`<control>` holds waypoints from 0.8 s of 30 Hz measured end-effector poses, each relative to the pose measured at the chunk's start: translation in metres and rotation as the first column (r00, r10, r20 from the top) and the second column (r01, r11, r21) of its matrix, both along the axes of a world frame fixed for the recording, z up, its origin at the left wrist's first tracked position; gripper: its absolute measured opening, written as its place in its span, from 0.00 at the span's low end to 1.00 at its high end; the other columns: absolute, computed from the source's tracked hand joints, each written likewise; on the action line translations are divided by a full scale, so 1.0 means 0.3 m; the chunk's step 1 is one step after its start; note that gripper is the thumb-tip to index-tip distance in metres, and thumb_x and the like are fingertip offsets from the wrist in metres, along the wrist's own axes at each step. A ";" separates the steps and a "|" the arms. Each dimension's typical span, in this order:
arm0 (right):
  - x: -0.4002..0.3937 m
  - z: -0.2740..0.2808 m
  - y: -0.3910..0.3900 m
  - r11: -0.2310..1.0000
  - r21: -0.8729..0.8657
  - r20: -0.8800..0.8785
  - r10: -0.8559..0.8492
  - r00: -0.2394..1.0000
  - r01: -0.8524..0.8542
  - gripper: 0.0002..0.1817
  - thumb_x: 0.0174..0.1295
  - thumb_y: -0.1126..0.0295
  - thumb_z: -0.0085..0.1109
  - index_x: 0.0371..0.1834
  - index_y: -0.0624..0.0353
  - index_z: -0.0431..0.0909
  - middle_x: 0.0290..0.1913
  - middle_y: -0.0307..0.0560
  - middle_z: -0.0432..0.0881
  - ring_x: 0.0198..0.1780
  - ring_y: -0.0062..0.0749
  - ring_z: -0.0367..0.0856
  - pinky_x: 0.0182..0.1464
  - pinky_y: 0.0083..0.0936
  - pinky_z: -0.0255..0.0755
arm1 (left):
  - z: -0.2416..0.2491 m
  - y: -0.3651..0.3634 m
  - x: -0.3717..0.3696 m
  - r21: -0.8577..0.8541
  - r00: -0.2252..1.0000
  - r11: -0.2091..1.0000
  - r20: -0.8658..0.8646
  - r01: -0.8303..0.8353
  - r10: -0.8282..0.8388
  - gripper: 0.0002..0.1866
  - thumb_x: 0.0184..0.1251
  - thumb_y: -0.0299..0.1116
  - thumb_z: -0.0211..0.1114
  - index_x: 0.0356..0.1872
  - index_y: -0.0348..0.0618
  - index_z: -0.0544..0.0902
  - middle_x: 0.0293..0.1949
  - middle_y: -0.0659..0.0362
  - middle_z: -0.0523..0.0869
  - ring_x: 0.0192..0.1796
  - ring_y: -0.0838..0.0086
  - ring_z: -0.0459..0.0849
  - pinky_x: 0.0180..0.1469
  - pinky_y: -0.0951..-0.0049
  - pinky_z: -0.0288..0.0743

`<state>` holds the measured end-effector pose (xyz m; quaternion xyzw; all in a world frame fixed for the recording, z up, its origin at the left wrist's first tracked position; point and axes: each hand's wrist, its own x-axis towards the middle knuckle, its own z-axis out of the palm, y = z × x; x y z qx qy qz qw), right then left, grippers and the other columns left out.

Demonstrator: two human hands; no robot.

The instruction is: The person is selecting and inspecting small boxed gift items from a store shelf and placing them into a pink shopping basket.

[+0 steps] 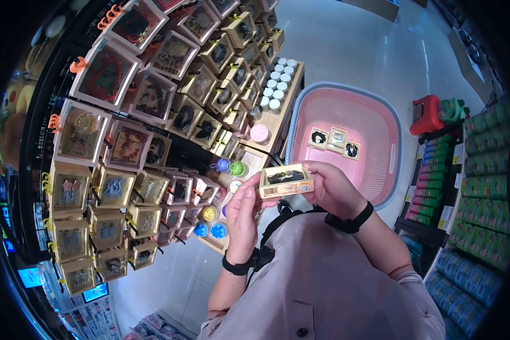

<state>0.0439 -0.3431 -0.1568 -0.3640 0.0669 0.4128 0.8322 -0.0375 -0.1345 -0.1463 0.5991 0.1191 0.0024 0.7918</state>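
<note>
Retail shop: boxed hair accessories (124, 107) hang on a display rack at ten o'clock, stocked shelves (481, 187) stand at three o'clock, pink shopping basket (379, 122) on the tiled floor (351, 39).

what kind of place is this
Most likely a shop selling small accessories. A display rack is hung with rows of boxed items, stocked shelves stand across the aisle, and a pink basket holds three boxes. Both hands hold a barcoded box.

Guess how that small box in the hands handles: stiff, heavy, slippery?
The box looks like thin card with a clear window, so probably light and crushable. Both hands pinch it by the ends, suggesting it keeps its shape. Flat sides: unlikely to roll.
</note>
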 end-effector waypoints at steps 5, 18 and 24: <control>0.009 -0.005 0.001 1.000 -0.009 0.002 0.016 1.000 -0.016 0.19 0.79 0.62 0.40 0.51 0.60 0.82 0.30 0.33 0.81 0.27 0.18 0.73 0.31 0.18 0.66 | 0.009 -0.006 0.003 -0.006 1.000 1.000 0.018 -0.007 0.007 0.26 0.87 0.40 0.49 0.72 0.27 0.71 0.53 0.46 0.88 0.48 0.66 0.91 0.53 0.71 0.85; 0.041 -0.006 0.016 0.998 -0.032 0.018 0.052 0.998 -0.052 0.18 0.79 0.58 0.47 0.50 0.60 0.81 0.33 0.38 0.84 0.29 0.20 0.79 0.34 0.19 0.72 | -0.003 -0.011 0.038 -0.040 0.999 0.999 0.026 -0.028 0.029 0.28 0.88 0.43 0.44 0.77 0.32 0.66 0.57 0.48 0.87 0.50 0.68 0.90 0.55 0.70 0.84; 0.045 0.010 0.026 0.982 -0.074 0.033 0.176 0.984 -0.173 0.17 0.76 0.58 0.54 0.53 0.61 0.79 0.38 0.42 0.87 0.34 0.23 0.85 0.36 0.21 0.76 | 0.003 -0.003 0.055 -0.004 0.993 0.993 0.032 -0.116 0.116 0.33 0.88 0.52 0.39 0.75 0.31 0.67 0.67 0.48 0.79 0.67 0.67 0.80 0.65 0.67 0.79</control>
